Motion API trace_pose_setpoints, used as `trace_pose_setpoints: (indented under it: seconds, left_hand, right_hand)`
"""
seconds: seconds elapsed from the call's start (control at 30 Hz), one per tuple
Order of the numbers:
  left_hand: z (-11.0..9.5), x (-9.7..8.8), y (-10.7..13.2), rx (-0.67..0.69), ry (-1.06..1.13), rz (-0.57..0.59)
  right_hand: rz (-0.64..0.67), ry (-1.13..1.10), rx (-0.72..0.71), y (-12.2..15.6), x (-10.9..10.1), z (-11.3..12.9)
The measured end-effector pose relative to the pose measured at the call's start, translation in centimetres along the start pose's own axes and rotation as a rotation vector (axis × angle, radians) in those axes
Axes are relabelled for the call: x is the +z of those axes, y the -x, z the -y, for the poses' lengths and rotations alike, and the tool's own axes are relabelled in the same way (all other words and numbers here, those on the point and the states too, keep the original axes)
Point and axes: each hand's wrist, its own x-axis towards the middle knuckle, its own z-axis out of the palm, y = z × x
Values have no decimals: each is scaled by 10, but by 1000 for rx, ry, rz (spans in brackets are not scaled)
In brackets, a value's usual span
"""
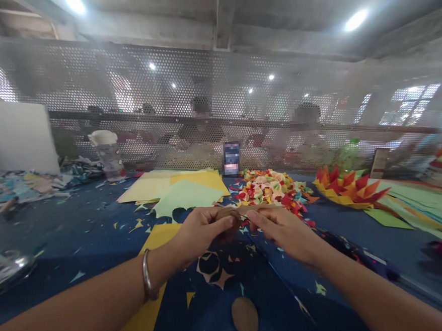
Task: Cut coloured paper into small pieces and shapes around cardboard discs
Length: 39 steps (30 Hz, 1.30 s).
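In the head view my left hand, with a silver bangle at its wrist, is closed in a pinch. My right hand pinches just beside it, thumb and fingers together. A thin brown piece, which looks like paper or card, stretches between both hands; the fingers hide most of it. Below them lie a ring-shaped paper offcut with round cut edges and a brown oval disc. Under my left forearm is a yellow paper sheet. Past the hands sits a pile of small colourful paper pieces.
Stacked pale and yellow sheets lie ahead, near an upright phone. At right are an orange-red folded paper flower, a green bottle and more sheets. A lidded cup stands left. A perforated screen borders the table.
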Motion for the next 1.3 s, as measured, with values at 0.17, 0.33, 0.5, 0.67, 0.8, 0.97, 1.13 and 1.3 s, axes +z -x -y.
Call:
trace_pose_setpoints:
  seconds: [0.17, 0.33, 0.5, 0.67, 0.8, 0.97, 1.13, 1.3]
  left_hand:
    - [3, -3, -1, 21, -47, 41]
    - [3, -4, -2, -34, -84, -75]
    - [5, -5, -4, -75, -98, -107]
    - [-1, -3, -2, -22, -46, -3]
    - [-6, -2, 0, 35, 37, 41]
    - [-7, 2, 3, 24, 60, 121]
    - [-10, 5, 5, 16, 53, 197]
    - [-13, 6, 5, 8, 27, 195]
  right_hand:
    - [35, 111, 34, 1, -6, 4]
    - [43, 167, 47, -1, -11, 1]
    - [38, 172, 30, 0, -11, 3]
    - [1, 164, -29, 2, -8, 8]
    - [-26, 154, -67, 2, -9, 8]
    - [-9, 136, -97, 1, -11, 8]
    - [36, 117, -108, 3, -10, 9]
    - [49, 112, -115, 3, -9, 9]
